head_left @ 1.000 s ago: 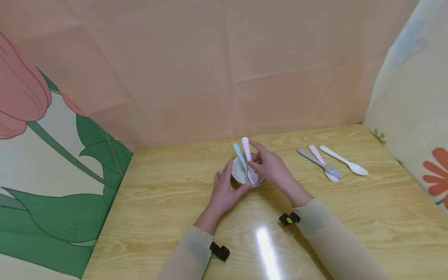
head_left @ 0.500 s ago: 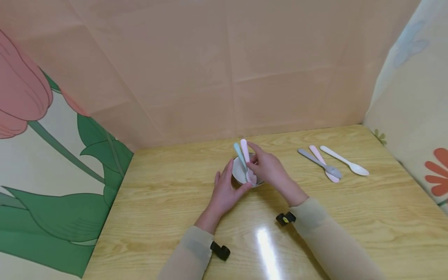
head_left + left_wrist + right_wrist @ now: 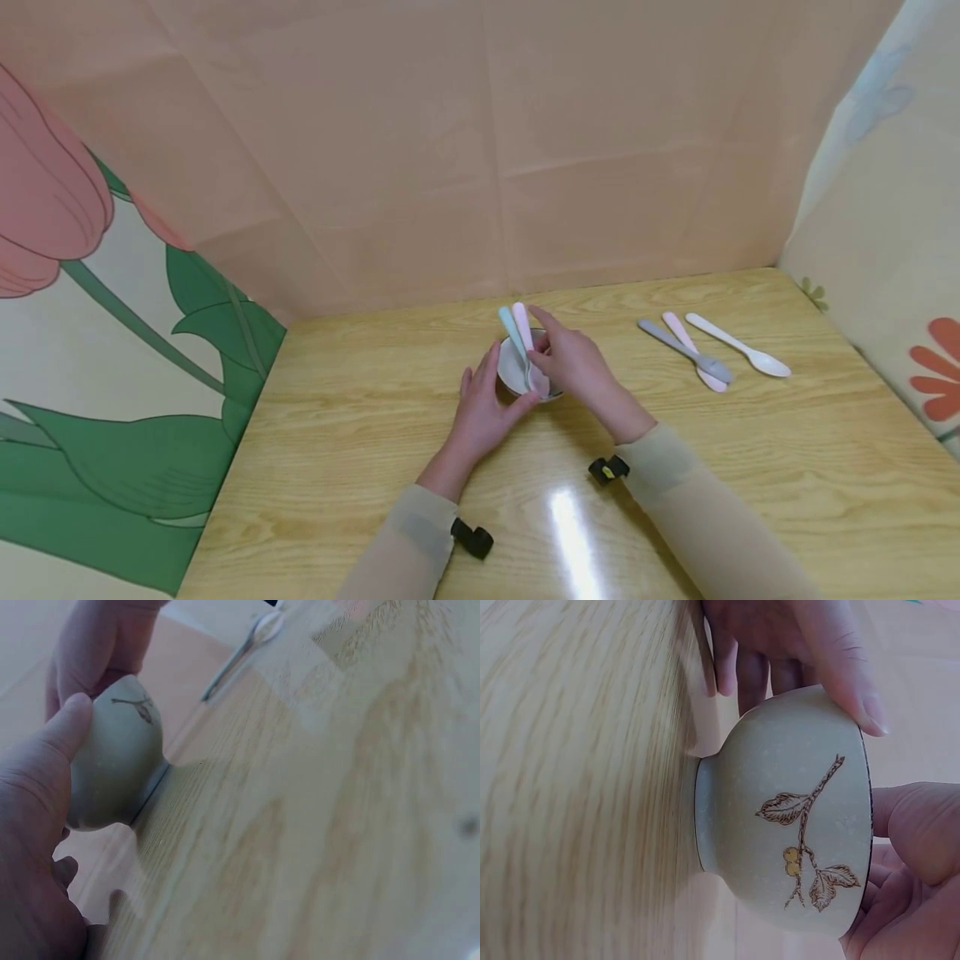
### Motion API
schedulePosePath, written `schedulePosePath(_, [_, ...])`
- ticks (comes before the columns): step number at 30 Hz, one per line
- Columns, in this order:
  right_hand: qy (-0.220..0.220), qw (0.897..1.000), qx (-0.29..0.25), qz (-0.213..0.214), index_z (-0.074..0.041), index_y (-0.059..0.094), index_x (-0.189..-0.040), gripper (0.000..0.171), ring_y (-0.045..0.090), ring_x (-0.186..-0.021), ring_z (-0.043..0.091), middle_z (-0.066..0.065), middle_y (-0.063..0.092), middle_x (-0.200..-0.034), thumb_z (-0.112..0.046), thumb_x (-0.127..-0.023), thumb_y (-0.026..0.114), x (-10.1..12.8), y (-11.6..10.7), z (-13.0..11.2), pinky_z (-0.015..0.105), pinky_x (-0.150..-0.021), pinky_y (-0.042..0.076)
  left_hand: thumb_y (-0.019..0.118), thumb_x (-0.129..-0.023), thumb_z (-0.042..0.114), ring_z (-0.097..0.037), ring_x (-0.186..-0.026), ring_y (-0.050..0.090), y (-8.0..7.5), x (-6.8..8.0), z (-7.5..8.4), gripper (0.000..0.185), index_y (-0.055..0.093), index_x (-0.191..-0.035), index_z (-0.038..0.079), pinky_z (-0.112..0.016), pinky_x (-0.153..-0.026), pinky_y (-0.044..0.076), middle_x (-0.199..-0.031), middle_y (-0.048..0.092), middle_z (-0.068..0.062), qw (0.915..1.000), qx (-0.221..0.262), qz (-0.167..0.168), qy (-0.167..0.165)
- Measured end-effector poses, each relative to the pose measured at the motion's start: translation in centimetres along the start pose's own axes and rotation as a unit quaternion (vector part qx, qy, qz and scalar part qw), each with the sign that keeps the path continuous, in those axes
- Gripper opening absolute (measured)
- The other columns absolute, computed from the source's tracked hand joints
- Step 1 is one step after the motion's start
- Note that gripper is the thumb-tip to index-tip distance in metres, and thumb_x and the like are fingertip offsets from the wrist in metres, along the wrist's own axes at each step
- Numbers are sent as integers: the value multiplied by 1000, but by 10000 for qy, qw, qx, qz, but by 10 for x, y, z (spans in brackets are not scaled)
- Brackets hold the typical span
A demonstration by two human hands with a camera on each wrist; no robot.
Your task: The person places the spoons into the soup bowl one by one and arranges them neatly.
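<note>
A cream bowl (image 3: 731, 814), with a brown twig drawn on its wall, stands upright on its foot on the wooden surface (image 3: 360, 433), in front of the person. The left hand (image 3: 480, 408) wraps its left side, thumb at the near rim and fingers round the outer wall, clamped on the bowl presumably so that it cannot slide or tip when something pushes inside it. The right hand (image 3: 577, 360) comes over from the other side, its thumb against the handle of a pink spoon (image 3: 522, 327); the fingers seem to pinch that handle, though the far side of the hold is hidden. The index finger reaches up along the handle, perhaps to guide its slant. Beside it a blue spoon (image 3: 512, 327) stands in the bowl with its handle close to the pink one; no fingers appear to hold it, so the bowl itself probably props it. Both handles point up and away from the person, past the far rim, likely because the spoons are longer than the bowl is deep. On the right, a grey spoon (image 3: 678, 345) lies across a second pink spoon (image 3: 678, 327), which seems to bear part of its weight, and a white spoon (image 3: 731, 340) lies just beside them, flat on the wood.
</note>
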State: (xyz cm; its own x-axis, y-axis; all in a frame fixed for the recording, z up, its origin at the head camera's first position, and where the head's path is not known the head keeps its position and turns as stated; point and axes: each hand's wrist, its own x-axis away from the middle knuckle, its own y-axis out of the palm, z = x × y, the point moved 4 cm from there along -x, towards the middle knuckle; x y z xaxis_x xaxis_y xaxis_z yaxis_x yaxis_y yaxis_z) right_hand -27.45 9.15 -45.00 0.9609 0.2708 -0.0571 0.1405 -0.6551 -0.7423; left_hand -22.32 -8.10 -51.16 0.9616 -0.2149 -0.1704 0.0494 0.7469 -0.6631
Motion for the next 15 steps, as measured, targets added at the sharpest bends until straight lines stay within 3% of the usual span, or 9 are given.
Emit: schedulePosePath(15, [-144, 9999, 40, 73, -5, 40, -169, 76, 75, -87, 25, 14, 79, -109, -13, -105, 78, 2, 0, -2, 42, -75, 62, 73, -104, 58, -28, -166, 25, 0, 1, 0, 106, 15, -178, 11, -63, -134, 5, -181, 26, -10, 10000, -19, -55, -2])
